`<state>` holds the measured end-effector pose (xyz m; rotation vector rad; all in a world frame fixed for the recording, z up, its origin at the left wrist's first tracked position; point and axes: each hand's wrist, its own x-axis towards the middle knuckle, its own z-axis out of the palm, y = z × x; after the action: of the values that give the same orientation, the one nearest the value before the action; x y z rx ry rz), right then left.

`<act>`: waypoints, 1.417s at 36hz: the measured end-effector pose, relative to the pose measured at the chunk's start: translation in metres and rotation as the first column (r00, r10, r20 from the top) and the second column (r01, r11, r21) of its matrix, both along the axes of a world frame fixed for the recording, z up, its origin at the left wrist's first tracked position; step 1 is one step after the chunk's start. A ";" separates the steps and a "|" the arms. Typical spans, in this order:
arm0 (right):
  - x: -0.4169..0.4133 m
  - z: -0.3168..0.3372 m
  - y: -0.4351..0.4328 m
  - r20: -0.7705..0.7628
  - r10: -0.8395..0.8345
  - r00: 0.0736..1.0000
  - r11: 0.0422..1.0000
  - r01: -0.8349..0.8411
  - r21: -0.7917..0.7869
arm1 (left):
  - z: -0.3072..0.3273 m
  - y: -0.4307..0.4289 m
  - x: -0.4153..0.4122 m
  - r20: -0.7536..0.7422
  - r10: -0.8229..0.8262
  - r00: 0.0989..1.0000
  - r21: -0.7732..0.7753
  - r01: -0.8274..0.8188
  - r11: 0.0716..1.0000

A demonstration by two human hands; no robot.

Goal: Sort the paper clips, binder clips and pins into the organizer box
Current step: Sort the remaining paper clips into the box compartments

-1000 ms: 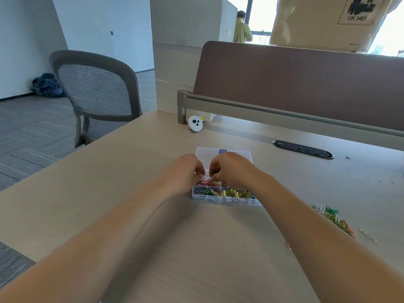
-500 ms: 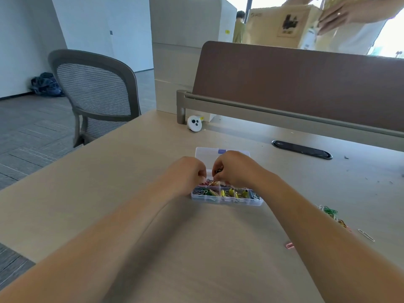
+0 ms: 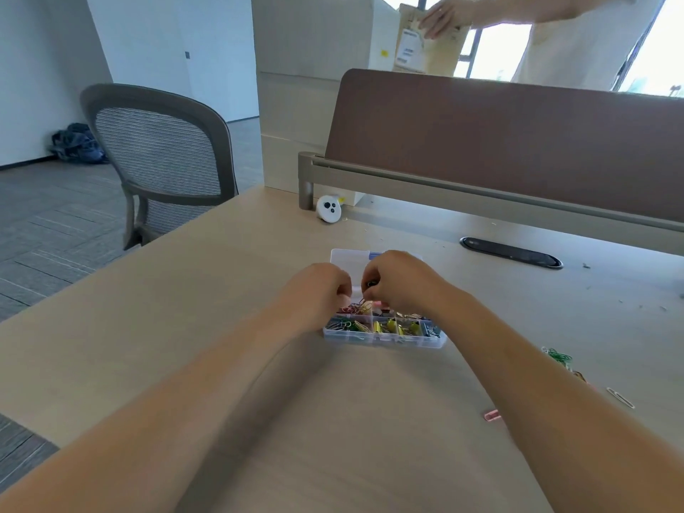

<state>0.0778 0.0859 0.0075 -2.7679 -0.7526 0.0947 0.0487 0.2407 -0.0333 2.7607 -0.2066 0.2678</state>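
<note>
A clear plastic organizer box point(image 3: 385, 338) lies mid-table with its lid point(image 3: 342, 258) folded open behind it. The front compartments hold coloured paper clips point(image 3: 342, 325) and yellow binder clips point(image 3: 392, 326). Both my hands hover over the back compartments, close together with fingers curled. My right hand point(image 3: 401, 283) pinches a small dark clip point(image 3: 369, 284) at its fingertips. My left hand point(image 3: 320, 286) faces it, and its fingertips are hidden. A tangle of red and gold paper clips point(image 3: 356, 308) lies just beneath the two hands.
Loose green paper clips point(image 3: 559, 355), a silver clip point(image 3: 620, 397) and a pink clip point(image 3: 491, 415) lie on the table at right. A white round gadget point(image 3: 328, 208) sits by the brown divider point(image 3: 518, 142). A grey chair point(image 3: 163, 161) stands left. Someone behind the divider handles a package point(image 3: 425, 38).
My hands stay over the box's back compartments, with only small finger movement. Behind the divider a person has come in and moved a cardboard package to the left.
</note>
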 end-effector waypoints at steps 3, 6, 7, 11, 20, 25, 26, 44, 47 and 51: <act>0.001 0.000 0.000 0.017 0.000 1.000 1.000 0.000 0.021 | 0.002 0.006 0.003 0.043 0.007 0.999 -0.004 -0.007 1.000; 0.005 -0.002 0.006 0.026 -0.011 1.000 0.999 0.009 0.050 | 0.004 0.012 0.006 0.054 0.024 0.998 -0.026 -0.023 0.999; 0.007 -0.003 0.008 0.026 -0.012 1.000 0.998 0.010 0.058 | 0.005 0.013 0.008 0.055 0.027 0.998 -0.027 -0.025 0.999; 0.012 -0.005 0.019 0.017 -0.009 1.000 0.997 0.008 0.079 | 0.007 0.016 0.011 0.033 0.035 0.999 -0.024 -0.035 0.999; 0.020 -0.011 0.034 -0.053 0.004 0.999 0.998 -0.001 0.064 | 0.002 0.023 0.018 -0.032 0.052 0.998 -0.026 -0.053 0.998; 0.021 -0.012 0.035 -0.045 0.011 0.999 0.999 -0.009 0.031 | -0.002 0.024 0.020 -0.042 0.045 0.998 -0.036 -0.046 0.998; 0.021 -0.012 0.035 -0.035 0.012 0.999 1.000 -0.011 0.027 | -0.002 0.023 0.020 -0.041 0.043 0.998 -0.040 -0.045 0.998; 0.019 -0.010 0.030 -0.003 0.022 1.000 0.998 -0.023 -0.062 | -0.002 0.019 0.015 -0.016 0.031 0.999 -0.049 -0.032 0.998; 0.019 -0.010 0.029 -0.006 0.022 1.000 0.998 -0.022 -0.055 | -0.001 0.017 0.015 -0.024 0.032 0.999 -0.042 -0.033 0.999; 0.019 -0.009 0.028 0.013 0.022 1.000 0.999 -0.021 -0.027 | 0.000 0.016 0.015 -0.019 0.035 0.999 -0.030 -0.035 0.999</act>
<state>0.0973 0.1134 -0.0014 -2.7886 -0.7904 0.0917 0.0638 0.2568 -0.0338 2.7374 -0.1480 0.2521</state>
